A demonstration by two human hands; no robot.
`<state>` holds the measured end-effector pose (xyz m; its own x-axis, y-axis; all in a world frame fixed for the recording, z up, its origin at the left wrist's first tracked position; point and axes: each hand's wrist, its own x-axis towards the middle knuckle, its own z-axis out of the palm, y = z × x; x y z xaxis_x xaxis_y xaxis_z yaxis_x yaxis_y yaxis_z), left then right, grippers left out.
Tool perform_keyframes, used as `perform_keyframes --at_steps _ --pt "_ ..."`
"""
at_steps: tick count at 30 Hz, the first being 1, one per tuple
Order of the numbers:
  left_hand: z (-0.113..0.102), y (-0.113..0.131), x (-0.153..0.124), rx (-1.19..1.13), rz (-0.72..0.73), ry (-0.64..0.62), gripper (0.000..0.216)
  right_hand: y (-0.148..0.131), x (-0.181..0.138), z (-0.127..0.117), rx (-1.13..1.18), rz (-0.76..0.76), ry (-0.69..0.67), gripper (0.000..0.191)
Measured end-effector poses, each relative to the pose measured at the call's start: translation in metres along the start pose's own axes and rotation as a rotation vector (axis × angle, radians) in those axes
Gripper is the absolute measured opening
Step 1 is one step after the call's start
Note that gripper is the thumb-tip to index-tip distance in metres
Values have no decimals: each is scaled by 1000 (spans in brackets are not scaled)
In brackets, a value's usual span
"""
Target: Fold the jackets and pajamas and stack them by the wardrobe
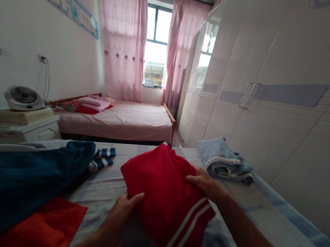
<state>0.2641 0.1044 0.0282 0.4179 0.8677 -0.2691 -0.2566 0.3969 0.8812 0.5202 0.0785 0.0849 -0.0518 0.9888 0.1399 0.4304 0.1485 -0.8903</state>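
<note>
A folded dark red garment (165, 199) with white stripes near its lower end lies on the near bed (278, 218). My left hand (123, 209) grips its near left edge, thumb on top. My right hand (205, 183) holds its far right edge, fingers curled over the cloth. Both hands hold the same garment, slightly raised off the sheet.
A folded blue-grey cloth (223, 160) sits at the bed's far right. A blue garment (24, 171) with striped cuffs and an orange-red cloth (46, 226) lie at the left. A white wardrobe (283, 97) lines the right wall. A pink bed (130, 120) stands by the window; a fan (23, 98) sits on a side cabinet.
</note>
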Motion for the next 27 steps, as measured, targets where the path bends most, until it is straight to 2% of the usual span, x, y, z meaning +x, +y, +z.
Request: perform_keyframes --at_steps 3,4,5,7,8,10,13,15,18,20,22,27 --pt "-45 -6 -4 350 -240 7 19 23 11 20 -283 30 5 43" --pt "-55 -1 -8 524 -239 -9 18 28 10 25 -329 43 34 41" --pt "-61 8 -12 708 -158 -14 17 30 9 29 -354 51 73 42" --pt "-60 31 -17 1031 179 21 18 25 4 33 -435 43 162 48" --pt "-54 44 -15 1146 376 54 18 18 3 35 -485 27 202 50" --pt "-36 63 0 1302 655 77 22 -1 2 42 -585 -34 241 49" --pt "-14 65 43 1488 851 -14 35 -14 0 58 -700 -140 202 48" --pt "-14 53 72 1596 849 -46 39 -3 -4 67 -767 -130 120 50" --pt "-31 30 100 1657 750 9 39 32 -17 69 -821 46 9 54" --pt "-44 21 106 1658 712 58 39 54 -25 64 -826 146 19 56" --pt "-52 17 107 1658 691 102 42 65 -30 60 -828 166 66 55" --pt "-52 17 106 1638 675 144 43 66 -33 57 -716 154 146 53"
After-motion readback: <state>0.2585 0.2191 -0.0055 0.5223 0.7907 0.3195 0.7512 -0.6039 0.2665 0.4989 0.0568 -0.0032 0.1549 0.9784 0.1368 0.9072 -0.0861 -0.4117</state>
